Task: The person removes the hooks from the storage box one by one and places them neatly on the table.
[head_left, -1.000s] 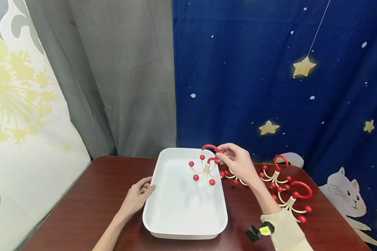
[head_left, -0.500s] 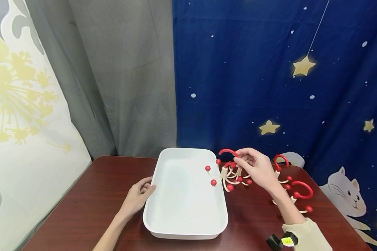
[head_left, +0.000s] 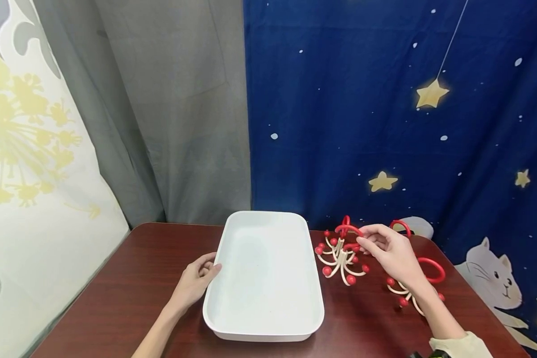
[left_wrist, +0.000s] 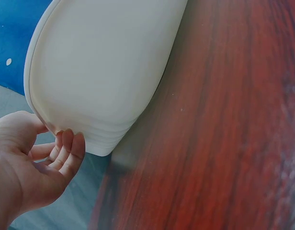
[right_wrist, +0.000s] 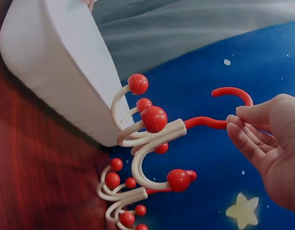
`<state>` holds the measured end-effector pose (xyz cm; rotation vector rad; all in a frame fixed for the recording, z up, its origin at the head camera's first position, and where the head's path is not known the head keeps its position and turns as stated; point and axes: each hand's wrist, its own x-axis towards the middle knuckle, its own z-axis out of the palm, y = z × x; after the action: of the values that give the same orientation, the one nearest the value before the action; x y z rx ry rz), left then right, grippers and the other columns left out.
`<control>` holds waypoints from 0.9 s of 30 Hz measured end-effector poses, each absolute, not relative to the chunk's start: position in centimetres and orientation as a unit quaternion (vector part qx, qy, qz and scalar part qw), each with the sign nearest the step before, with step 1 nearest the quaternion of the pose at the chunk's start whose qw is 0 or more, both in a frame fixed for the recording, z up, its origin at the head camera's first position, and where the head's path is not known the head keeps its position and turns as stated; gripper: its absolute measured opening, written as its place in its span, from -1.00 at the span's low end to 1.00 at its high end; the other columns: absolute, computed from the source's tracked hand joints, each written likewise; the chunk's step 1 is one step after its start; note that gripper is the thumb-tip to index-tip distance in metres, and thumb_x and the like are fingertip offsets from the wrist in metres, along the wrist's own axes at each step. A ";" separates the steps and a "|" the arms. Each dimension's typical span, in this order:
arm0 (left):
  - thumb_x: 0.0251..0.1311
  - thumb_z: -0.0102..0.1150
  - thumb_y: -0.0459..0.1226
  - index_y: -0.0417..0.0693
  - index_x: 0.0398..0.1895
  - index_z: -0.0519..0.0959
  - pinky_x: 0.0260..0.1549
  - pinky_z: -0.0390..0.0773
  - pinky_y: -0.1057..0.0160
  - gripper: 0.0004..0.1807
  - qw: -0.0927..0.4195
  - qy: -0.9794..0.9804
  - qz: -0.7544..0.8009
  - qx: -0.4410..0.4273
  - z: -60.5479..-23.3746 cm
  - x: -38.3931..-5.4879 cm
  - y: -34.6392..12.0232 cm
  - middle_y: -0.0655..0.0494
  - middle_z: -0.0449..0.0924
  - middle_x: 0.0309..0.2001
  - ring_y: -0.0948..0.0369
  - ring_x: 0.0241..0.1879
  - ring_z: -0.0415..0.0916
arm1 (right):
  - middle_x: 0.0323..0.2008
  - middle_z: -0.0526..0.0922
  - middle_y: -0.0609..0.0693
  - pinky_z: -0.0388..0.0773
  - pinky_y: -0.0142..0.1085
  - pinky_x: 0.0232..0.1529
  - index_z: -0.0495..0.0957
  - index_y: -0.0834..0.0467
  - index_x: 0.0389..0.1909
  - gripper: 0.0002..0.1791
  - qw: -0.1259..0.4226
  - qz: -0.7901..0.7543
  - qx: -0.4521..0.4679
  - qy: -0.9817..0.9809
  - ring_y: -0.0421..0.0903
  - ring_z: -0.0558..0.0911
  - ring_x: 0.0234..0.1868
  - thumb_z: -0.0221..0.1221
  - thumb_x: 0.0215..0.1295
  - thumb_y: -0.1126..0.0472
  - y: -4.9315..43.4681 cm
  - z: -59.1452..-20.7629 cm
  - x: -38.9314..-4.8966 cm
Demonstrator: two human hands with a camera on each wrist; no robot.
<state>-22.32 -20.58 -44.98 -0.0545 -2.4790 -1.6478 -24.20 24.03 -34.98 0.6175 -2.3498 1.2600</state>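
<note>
My right hand (head_left: 391, 251) pinches the red hook of a hanger (head_left: 342, 257) with curved cream prongs tipped by red balls. This hanger overlaps a second one (head_left: 333, 242) just behind it, to the right of the white tray (head_left: 263, 298). From the right wrist view, thumb and fingers hold the hook's bend, and the held hanger (right_wrist: 162, 132) has its prongs toward the tray's side. My left hand (head_left: 196, 278) grips the tray's left rim, thumb on top. In the left wrist view the fingertips (left_wrist: 78, 139) press the outer wall under the rim.
Two more such hangers stand at the right, one with its red hook (head_left: 431, 268) beside my right forearm and one farther back (head_left: 400, 226), partly hidden by the hand. The dark red wooden table (head_left: 161, 268) ends at grey and blue curtains (head_left: 304, 124).
My right hand has carried the hanger right, from over the tray to beside it, and lower, near the hanger behind. My left hand and the tray stay put.
</note>
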 end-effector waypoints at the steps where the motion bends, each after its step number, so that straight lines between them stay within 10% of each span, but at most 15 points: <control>1: 0.38 0.25 -0.24 -0.32 0.29 0.47 -0.37 0.44 0.36 -0.50 0.082 -0.830 -0.551 -0.018 -45.0 -22.3 -20.6 0.03 0.52 -0.35 0.26 -0.43 0.38 | -0.35 0.68 0.13 0.63 -0.41 -0.34 0.60 0.28 -0.06 -0.81 0.200 0.447 0.216 -0.845 -0.23 0.71 -0.42 0.28 0.35 0.34 24.3 -35.2 -24.1; 27: 0.39 0.24 -0.25 -0.32 0.29 0.47 -0.36 0.45 0.37 -0.51 0.080 -0.823 -0.562 -0.021 -45.2 -22.5 -20.5 0.01 0.52 -0.33 0.26 -0.44 0.39 | -0.34 0.65 0.08 0.63 -0.36 -0.42 0.60 0.32 -0.10 -0.82 0.170 0.462 0.175 -0.853 -0.22 0.71 -0.42 0.30 0.31 0.38 27.5 -39.9 -22.0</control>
<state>-22.50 -20.50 -45.18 -0.0626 -2.4626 -1.6805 -21.97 27.46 -39.87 0.4978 -2.4231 1.3124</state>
